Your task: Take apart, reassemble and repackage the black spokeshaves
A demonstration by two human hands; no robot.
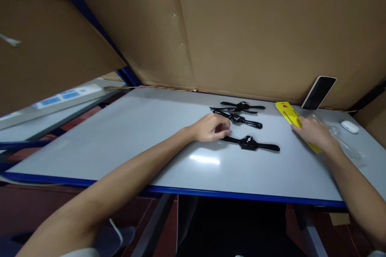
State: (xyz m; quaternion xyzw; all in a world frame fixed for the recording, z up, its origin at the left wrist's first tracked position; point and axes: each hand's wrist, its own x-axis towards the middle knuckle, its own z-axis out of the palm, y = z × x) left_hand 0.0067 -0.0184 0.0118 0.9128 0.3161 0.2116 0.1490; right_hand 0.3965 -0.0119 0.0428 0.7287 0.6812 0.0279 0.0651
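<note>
Several black spokeshaves lie on the table to the right of my left hand (211, 127). That hand is loosely curled, with a gap between thumb and fingers and nothing visible in it. Its thumb is close to the left handle of the front spokeshave (249, 143); whether they touch I cannot tell. Behind it, another spokeshave (237, 118) lies at a slant, close to the rear spokeshave (242, 105) and one more between them. Over at the right, my right hand (315, 131) is closed on a yellow card (286, 113), whose lower end shows below the palm.
Clear plastic packaging (346, 146) lies beside my right wrist. A phone (319, 93) leans on the brown back panel (256, 32), with a white earphone case (350, 127) nearby. At left, a power strip (69, 95) rests on a side shelf. The grey tabletop (135, 128) has a blue edge.
</note>
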